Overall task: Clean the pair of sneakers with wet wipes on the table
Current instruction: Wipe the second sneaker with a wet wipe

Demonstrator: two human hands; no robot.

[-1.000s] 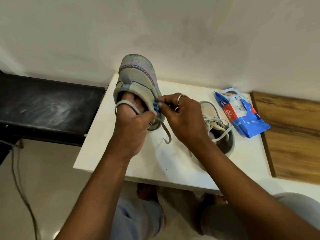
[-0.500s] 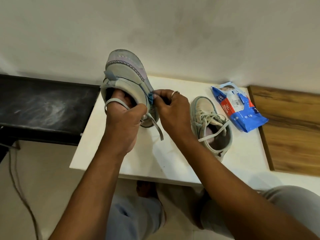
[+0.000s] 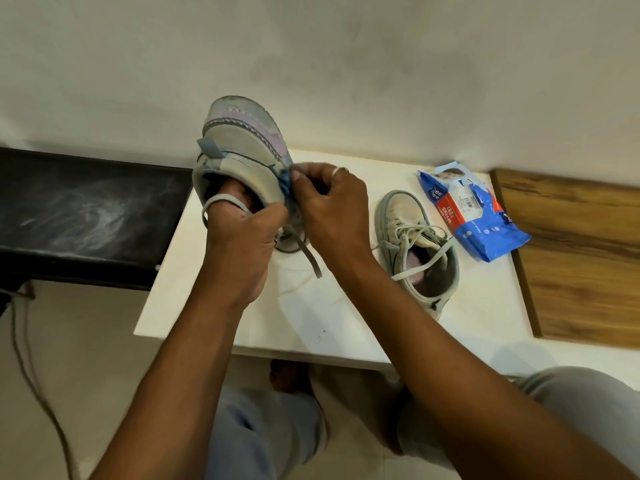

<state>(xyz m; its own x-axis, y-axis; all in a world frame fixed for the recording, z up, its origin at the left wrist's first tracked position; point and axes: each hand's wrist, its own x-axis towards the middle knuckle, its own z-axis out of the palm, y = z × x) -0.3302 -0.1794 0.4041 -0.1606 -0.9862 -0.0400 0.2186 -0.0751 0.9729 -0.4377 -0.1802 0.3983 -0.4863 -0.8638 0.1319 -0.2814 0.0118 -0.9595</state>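
The shoe (image 3: 239,143) is being held up above the table (image 3: 242,323) by the left hand (image 3: 242,237), fingers tucked inside the opening and thumb clamped outside. A blue bit (image 3: 284,178) at the shoe's side edge is being pinched by the right hand (image 3: 329,209); whether it is a wipe or part of the shoe cannot be told. A lace (image 3: 310,258) is being left dangling. The shoe is being judged light and soft-walled with a stiffer sole, so the collar is being reckoned the safest hold. The second shoe (image 3: 415,251) is lying on the table just beside the pack (image 3: 471,216), whose red-panel print is being shown upside down and cannot be read for sure.
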